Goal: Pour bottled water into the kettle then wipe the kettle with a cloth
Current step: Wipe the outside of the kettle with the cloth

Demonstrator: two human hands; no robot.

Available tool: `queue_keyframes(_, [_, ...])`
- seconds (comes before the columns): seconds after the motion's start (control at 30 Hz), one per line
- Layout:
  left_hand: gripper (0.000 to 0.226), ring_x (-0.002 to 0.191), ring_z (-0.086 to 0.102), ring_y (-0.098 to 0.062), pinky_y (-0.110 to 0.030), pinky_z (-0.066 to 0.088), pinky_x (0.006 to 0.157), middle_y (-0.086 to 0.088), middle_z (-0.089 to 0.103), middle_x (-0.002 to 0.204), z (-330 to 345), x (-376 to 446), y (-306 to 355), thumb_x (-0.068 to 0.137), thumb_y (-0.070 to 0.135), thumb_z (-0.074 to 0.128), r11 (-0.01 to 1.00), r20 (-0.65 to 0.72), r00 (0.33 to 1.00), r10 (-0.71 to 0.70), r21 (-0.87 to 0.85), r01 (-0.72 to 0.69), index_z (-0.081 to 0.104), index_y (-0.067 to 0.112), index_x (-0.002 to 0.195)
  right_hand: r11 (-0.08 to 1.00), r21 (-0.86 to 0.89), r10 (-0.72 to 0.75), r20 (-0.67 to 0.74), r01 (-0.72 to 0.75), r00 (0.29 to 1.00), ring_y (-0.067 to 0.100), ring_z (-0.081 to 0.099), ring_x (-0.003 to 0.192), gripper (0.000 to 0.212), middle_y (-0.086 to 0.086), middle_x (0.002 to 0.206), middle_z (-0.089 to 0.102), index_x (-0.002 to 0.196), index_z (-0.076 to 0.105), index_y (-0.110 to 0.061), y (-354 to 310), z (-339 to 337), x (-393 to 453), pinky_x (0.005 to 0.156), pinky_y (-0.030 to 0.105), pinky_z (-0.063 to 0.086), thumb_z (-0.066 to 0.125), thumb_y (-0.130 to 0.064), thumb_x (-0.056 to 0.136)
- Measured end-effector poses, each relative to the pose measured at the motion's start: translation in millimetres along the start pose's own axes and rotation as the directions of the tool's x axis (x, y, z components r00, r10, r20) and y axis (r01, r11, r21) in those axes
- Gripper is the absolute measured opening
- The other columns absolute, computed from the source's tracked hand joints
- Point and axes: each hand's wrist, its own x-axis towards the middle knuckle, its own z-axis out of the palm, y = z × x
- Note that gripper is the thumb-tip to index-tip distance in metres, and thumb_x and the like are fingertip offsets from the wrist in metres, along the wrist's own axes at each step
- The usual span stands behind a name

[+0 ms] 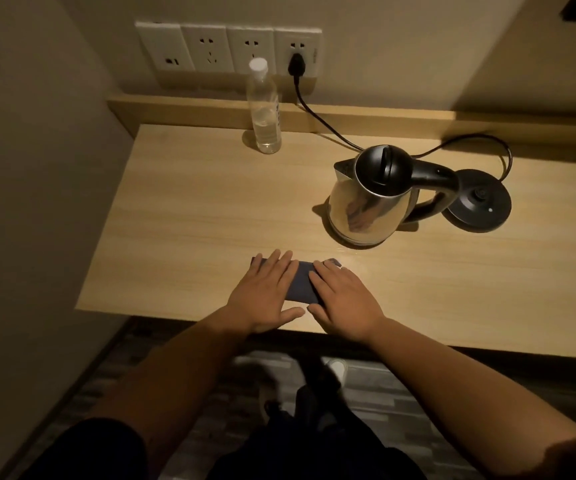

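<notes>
Dim room; pale wood-grain desk (182, 216) set against a beige wall, with a white four-gang socket strip (227, 50) above it.

Item: clear plastic water bottle with white cap (263, 109), upright at the desk's back edge, capped, roughly a quarter full as far as we can tell.

Item: polished steel kettle with black lid and handle (373, 199), lid closed, standing on the desk just beside its round black power base (478, 200).

Item: folded dark blue cloth (303, 284), near the front edge. We see our left hand (265, 294) and right hand (343, 299) both pressed flat on it, fingers extended, gripping nothing.
</notes>
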Motion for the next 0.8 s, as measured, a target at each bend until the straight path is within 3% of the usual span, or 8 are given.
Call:
queue_keyframes(0.1, [0.098,0.149,-0.007,-0.030,-0.052,-0.002,0.118,-0.012,-0.003,0.163,5,0,-2,0.087,0.076,0.025,0.998,-0.021,0.999,0.044,0.047,-0.043,-0.001,0.009,0.154,1.000,-0.010,0.011,-0.004,-0.011,1.000,0.035,0.041,0.134,0.065,0.018,0.147,0.043,0.139,0.045,-0.007,-4,5,-6,0.109,0.047,0.036,0.048,-0.048,0.088])
queue_keyframes(0.33, [0.102,0.148,0.006,-0.032,-0.056,0.003,0.116,-0.015,0.009,0.162,17,-26,9,0.084,0.080,0.027,0.994,-0.033,0.996,0.085,0.078,-0.082,0.004,0.009,0.154,0.999,-0.038,0.031,-0.008,-0.032,0.999,0.034,0.042,0.133,0.062,0.017,0.147,0.043,0.140,0.043,-0.008,-26,19,-31,0.108,0.047,0.036,0.051,-0.045,0.090])
queue_keyframes(0.47, [0.093,0.147,0.006,-0.034,-0.055,0.006,0.117,-0.018,0.010,0.161,14,-32,18,0.090,0.066,0.041,0.991,-0.039,0.996,0.076,0.114,-0.071,0.006,0.008,0.153,0.997,-0.051,0.056,-0.038,-0.057,0.998,0.033,0.049,0.128,0.058,0.017,0.142,0.049,0.136,0.048,-0.008,-35,21,-37,0.105,0.046,0.040,0.056,-0.041,0.089])
queue_keyframes(0.53, [0.087,0.145,0.017,-0.036,-0.052,0.011,0.117,-0.020,0.020,0.157,13,-32,20,0.092,0.058,0.048,0.991,-0.056,0.996,0.076,0.112,-0.069,0.014,0.005,0.152,0.997,-0.056,0.052,-0.040,-0.054,0.998,0.034,0.049,0.127,0.058,0.017,0.142,0.049,0.136,0.049,-0.008,-35,19,-37,0.104,0.046,0.040,0.059,-0.039,0.088])
queue_keyframes(0.6, [0.080,0.132,0.038,-0.038,-0.051,0.027,0.111,-0.023,0.041,0.144,14,-36,23,0.089,0.048,0.060,0.992,-0.057,0.996,0.071,0.108,-0.065,0.030,0.002,0.147,0.999,-0.045,0.029,-0.023,-0.030,0.999,0.035,0.048,0.128,0.059,0.017,0.143,0.049,0.136,0.049,-0.008,-34,17,-38,0.106,0.047,0.039,0.060,-0.038,0.087])
queue_keyframes(0.67, [0.070,0.107,0.055,-0.037,-0.049,0.044,0.095,-0.022,0.058,0.120,21,-42,27,0.079,0.032,0.073,0.989,-0.102,0.990,0.096,0.121,-0.083,0.046,0.000,0.134,0.999,-0.049,-0.015,0.000,0.015,1.000,0.034,0.046,0.130,0.059,0.016,0.145,0.046,0.137,0.048,-0.008,-33,15,-42,0.107,0.047,0.037,0.059,-0.037,0.087])
queue_keyframes(0.8, [0.051,0.078,0.056,-0.033,-0.043,0.047,0.069,-0.016,0.060,0.091,27,-46,35,0.072,0.014,0.074,0.988,-0.210,0.968,0.137,0.098,-0.118,0.056,0.002,0.119,0.997,-0.028,-0.071,0.033,0.072,0.997,0.029,0.037,0.136,0.061,0.012,0.152,0.037,0.142,0.040,-0.012,-31,12,-55,0.111,0.044,0.030,0.051,-0.042,0.090])
